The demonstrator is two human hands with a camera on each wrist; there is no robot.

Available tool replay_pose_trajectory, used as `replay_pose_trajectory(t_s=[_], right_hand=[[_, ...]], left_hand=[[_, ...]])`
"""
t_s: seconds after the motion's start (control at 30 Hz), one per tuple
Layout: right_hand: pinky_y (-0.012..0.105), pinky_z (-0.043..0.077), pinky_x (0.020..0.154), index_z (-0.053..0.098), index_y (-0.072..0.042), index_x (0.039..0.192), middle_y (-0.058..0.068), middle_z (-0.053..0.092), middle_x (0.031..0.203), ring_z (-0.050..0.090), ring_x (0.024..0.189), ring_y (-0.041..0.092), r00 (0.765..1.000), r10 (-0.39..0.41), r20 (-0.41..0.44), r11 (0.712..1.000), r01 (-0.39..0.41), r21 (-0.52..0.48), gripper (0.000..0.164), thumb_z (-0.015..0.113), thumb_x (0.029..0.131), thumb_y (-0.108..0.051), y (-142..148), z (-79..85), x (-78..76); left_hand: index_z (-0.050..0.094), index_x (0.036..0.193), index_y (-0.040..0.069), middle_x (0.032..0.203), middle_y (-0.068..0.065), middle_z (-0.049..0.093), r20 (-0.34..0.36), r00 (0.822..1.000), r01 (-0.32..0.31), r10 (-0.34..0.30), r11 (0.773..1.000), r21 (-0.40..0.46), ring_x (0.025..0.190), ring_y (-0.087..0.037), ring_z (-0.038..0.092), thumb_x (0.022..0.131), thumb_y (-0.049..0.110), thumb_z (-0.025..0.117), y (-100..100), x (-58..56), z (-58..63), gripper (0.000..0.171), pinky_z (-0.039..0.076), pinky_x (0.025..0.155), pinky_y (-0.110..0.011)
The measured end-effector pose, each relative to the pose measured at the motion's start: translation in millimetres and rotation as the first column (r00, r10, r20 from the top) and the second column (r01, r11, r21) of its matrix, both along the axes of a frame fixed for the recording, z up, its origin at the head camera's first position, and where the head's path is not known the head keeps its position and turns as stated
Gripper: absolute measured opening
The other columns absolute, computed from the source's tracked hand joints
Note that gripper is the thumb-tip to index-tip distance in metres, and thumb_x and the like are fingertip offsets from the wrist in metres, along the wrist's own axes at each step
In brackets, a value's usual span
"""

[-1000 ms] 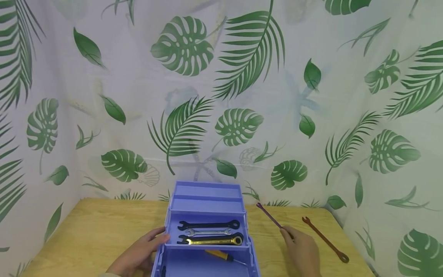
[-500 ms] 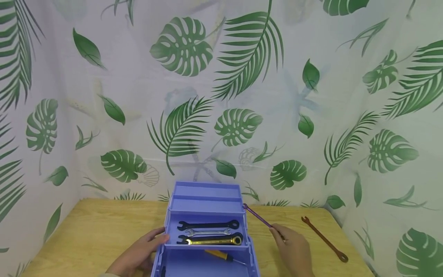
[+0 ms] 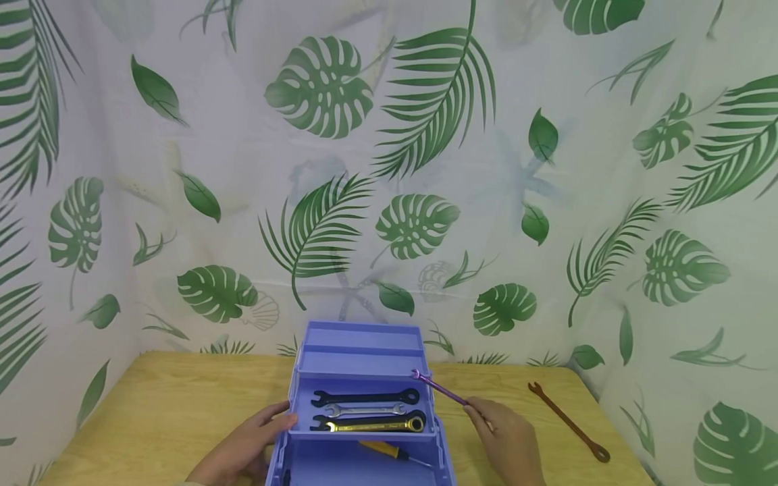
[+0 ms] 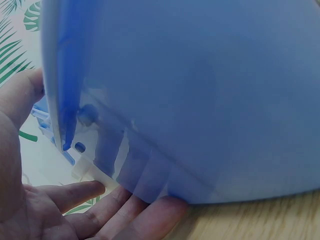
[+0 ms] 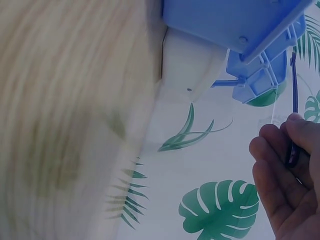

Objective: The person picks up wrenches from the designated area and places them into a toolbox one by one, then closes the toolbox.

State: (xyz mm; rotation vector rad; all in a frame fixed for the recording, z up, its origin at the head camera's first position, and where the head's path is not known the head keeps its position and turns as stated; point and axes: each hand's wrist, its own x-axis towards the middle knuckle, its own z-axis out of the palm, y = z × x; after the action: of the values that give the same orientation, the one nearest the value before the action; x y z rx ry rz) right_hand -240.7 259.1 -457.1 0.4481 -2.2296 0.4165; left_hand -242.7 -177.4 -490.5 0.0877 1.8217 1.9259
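Observation:
A blue-purple toolbox [image 3: 446,459] stands with its lid raised and its upper tray lifted. My left hand [image 3: 243,445] holds the toolbox's left side, thumb at the tray's edge; in the left wrist view its fingers [image 4: 160,215] lie along the outer wall. My right hand [image 3: 507,435] pinches a purple wrench [image 3: 444,390] by its near end. The wrench's open-ended head is over the tray's back right corner. Inside the tray lie a black wrench [image 3: 365,397], a silver wrench [image 3: 365,410] and a gold-and-black wrench [image 3: 373,424].
A screwdriver [image 3: 385,450] with a yellow-and-black handle lies in the lower compartment, partly hidden under the tray. On the wooden table [image 3: 164,405], a reddish-brown wrench [image 3: 568,422] lies to the right. A leaf-patterned cloth [image 3: 389,169] hangs behind and at both sides.
My right hand has moved left with the purple wrench, bringing its head from right of the toolbox to over the tray's corner. My left hand stays on the toolbox.

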Motion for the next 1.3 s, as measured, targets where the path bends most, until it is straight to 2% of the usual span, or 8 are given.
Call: replay_pose_trajectory(t_s=[0.4,0.73,0.93,1.1,1.3], right_hand=[[0.029,0.062,0.065,0.083,-0.015,0.09,-0.002,0.078,0.085,0.075,0.076,0.012,0.992,0.092,-0.084,0.995,-0.088,0.053,0.019,0.091,0.073,-0.011,-1.8,-6.6,-2.3],[0.025,0.061,0.066,0.082,-0.015,0.09,-0.004,0.078,0.086,0.074,0.077,0.01,0.992,0.116,-0.05,0.992,-0.113,0.049,0.019,0.091,0.074,-0.011,-8.1,-6.9,-0.1],[0.024,0.06,0.066,0.082,-0.017,0.09,-0.006,0.077,0.086,0.073,0.076,0.008,0.987,0.152,-0.06,0.987,-0.149,0.052,0.021,0.092,0.072,-0.012,-10.4,-9.8,-1.6],[0.025,0.06,0.066,0.082,-0.018,0.091,-0.007,0.077,0.086,0.072,0.076,0.009,0.981,0.175,-0.077,0.983,-0.171,0.066,0.022,0.092,0.071,-0.012,-12.8,-12.6,-1.9],[0.024,0.059,0.068,0.083,-0.019,0.091,-0.01,0.076,0.086,0.07,0.078,0.008,0.967,0.235,-0.098,0.97,-0.227,0.09,0.024,0.092,0.071,-0.012,-22.7,-6.5,0.3]], left_hand=[[0.015,0.161,-0.006,0.131,-0.026,0.064,0.006,1.0,0.008,-0.008,1.0,0.007,0.097,-0.042,0.073,0.105,0.05,0.053,-1.6,1.8,-1.2,0.088,0.062,0.076,-0.058],[0.015,0.16,-0.008,0.134,-0.03,0.06,0.029,1.0,0.008,-0.008,1.0,-0.013,0.1,-0.042,0.072,0.105,0.052,0.052,-2.6,1.8,-0.2,0.089,0.062,0.077,-0.06],[0.015,0.16,-0.008,0.135,-0.031,0.059,0.048,0.999,0.002,-0.001,1.0,-0.02,0.101,-0.042,0.072,0.105,0.053,0.052,-2.8,2.6,0.7,0.09,0.062,0.078,-0.059],[0.015,0.16,-0.008,0.134,-0.03,0.061,0.03,1.0,0.004,-0.004,1.0,-0.009,0.099,-0.042,0.072,0.105,0.052,0.052,-1.0,3.8,1.0,0.089,0.062,0.077,-0.058],[0.017,0.16,-0.006,0.13,-0.026,0.065,-0.016,1.0,-0.01,0.01,1.0,-0.01,0.092,-0.042,0.074,0.105,0.05,0.053,1.5,4.7,3.5,0.087,0.063,0.073,-0.057]])
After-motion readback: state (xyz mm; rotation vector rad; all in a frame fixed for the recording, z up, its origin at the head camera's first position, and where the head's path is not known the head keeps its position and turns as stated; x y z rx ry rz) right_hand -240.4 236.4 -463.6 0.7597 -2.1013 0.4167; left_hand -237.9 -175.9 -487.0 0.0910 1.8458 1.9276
